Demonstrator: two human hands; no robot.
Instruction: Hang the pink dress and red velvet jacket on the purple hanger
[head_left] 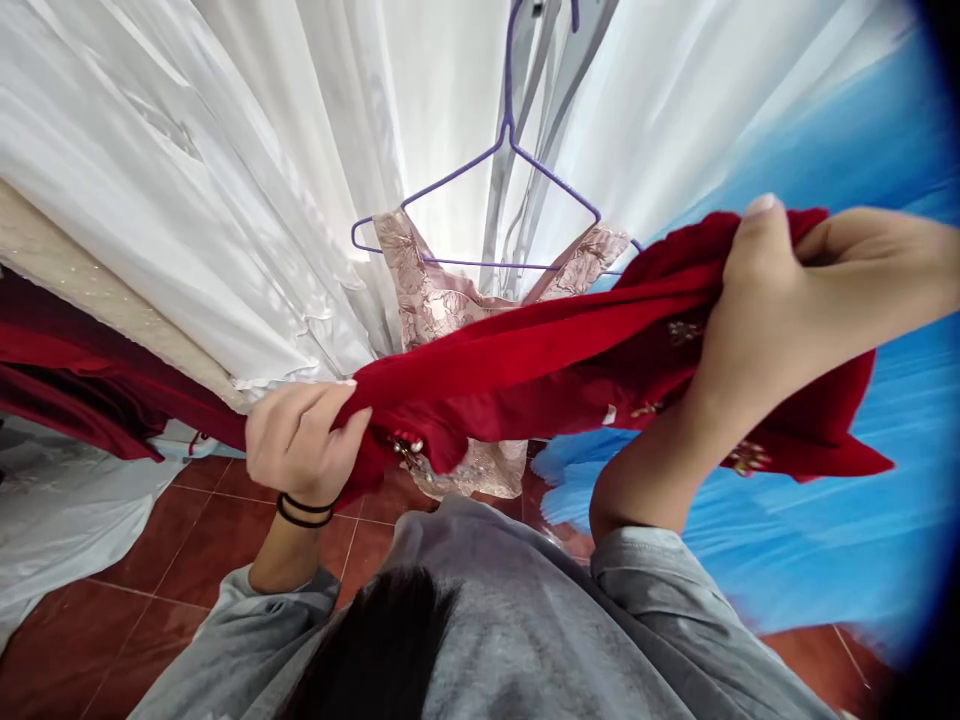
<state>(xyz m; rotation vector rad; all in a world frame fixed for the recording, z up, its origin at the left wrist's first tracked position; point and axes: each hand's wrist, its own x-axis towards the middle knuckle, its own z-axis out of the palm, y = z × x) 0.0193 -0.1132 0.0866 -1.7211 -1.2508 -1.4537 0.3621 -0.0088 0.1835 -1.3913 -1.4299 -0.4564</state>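
A red garment (525, 360) with beaded ornaments stretches sideways between my two hands. My left hand (304, 440), with dark bands on the wrist, is closed on its left end. Over the right end my right hand (772, 310) is closed too, thumb on top and fingers behind the cloth. A small white tag shows on the garment's lower side. Just behind it a pale pink dress (435, 305) with a floral pattern hangs by its straps from a purple hanger (469, 160). The red cloth covers the middle of that dress.
White draped fabric (300, 150) fills the background. A bright blue tulle skirt (810, 540) spreads at the right. Dark red satin (82, 370) and a beige glittery cloth (105, 280) hang at the left. The floor has reddish tiles (180, 540).
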